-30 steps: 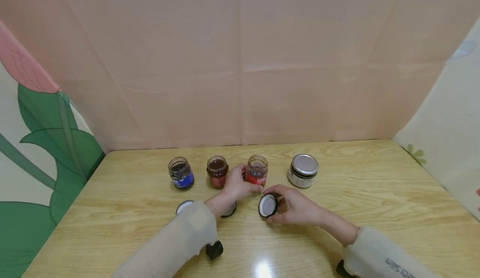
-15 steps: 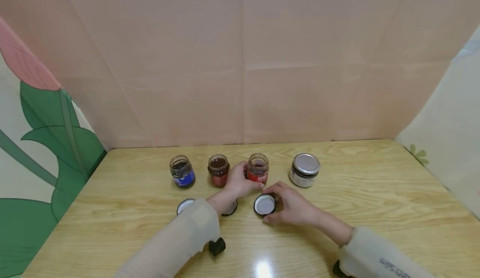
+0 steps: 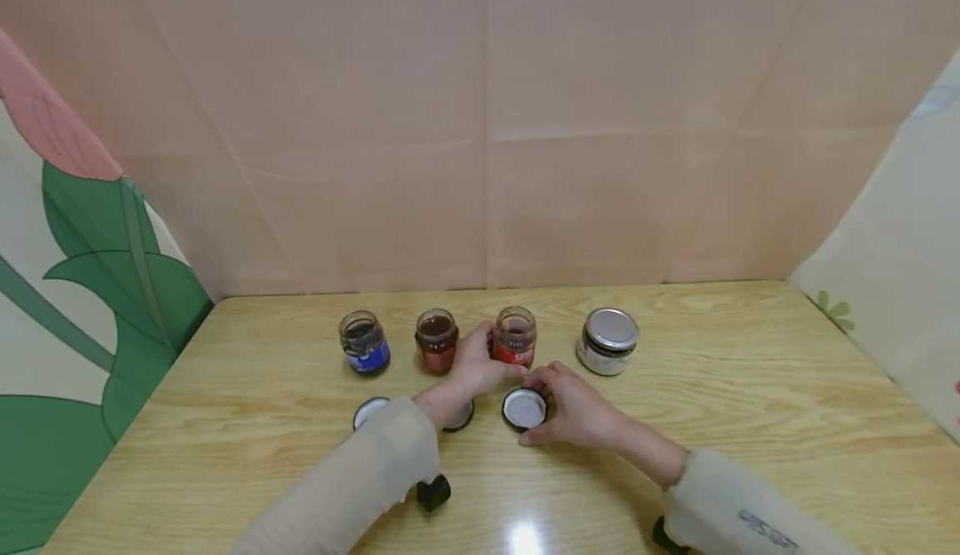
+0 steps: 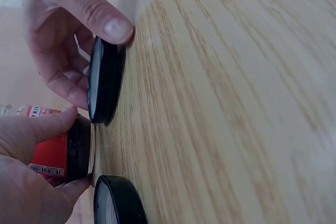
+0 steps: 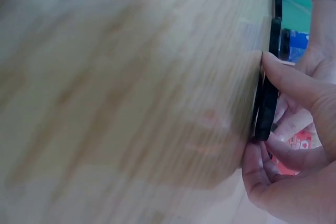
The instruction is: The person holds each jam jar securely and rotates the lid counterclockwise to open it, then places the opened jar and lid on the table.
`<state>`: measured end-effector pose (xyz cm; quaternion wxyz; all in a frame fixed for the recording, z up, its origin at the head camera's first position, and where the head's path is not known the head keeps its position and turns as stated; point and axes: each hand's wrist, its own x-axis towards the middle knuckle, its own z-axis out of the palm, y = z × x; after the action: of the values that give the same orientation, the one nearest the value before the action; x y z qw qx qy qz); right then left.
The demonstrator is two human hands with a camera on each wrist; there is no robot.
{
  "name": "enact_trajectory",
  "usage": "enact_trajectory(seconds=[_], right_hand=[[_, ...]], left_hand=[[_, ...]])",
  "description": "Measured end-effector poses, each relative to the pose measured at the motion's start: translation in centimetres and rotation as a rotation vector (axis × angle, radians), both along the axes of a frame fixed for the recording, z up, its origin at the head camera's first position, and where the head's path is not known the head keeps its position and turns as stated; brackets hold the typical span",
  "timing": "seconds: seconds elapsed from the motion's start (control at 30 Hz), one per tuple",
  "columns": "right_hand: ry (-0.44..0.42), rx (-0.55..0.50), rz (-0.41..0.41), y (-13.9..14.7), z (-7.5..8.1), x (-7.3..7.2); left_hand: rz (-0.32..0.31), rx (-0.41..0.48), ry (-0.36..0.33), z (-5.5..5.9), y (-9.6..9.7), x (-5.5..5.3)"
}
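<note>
My left hand (image 3: 474, 366) grips an uncapped glass jar (image 3: 515, 340) with a red label that stands on the table. In the left wrist view its fingers wrap the red label (image 4: 51, 153) near the black base. Between the thumb and fingers of my right hand (image 3: 583, 409) is a black-rimmed jar lid (image 3: 524, 409), pale inside facing up. Down at table level, the right wrist view shows thumb and fingertips at opposite edges of this lid (image 5: 266, 103). A second lid (image 3: 458, 416) lies partly behind my left wrist, and a third lid (image 3: 369, 410) is half covered by the sleeve.
Left of my left hand stand an open jar of dark red contents (image 3: 437, 341) and an open blue-labelled jar (image 3: 364, 344). A wider jar with a silver lid (image 3: 608, 341) stands to the right. A pinkish cloth (image 3: 480, 163) hangs behind the wooden table (image 3: 750, 372).
My right hand has moved slightly left and lowered the lid from a tilt to lying flat, inside up, on the table. My left hand stays on the red-labelled jar.
</note>
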<state>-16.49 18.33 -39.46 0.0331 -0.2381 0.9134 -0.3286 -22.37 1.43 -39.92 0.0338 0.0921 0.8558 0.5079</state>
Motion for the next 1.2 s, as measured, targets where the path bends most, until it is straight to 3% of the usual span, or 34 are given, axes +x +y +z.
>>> enact_trajectory(seconds=[0.8, 1.2], right_hand=[[0.07, 0.069, -0.111, -1.6, -0.3, 0.0], [-0.002, 0.04, -0.094, -1.0, 0.3, 0.2]], left_hand=[[-0.017, 0.032, 0.001, -0.1, 0.0, -0.1], [-0.021, -0.001, 0.027, -0.2, 0.0, -0.1]])
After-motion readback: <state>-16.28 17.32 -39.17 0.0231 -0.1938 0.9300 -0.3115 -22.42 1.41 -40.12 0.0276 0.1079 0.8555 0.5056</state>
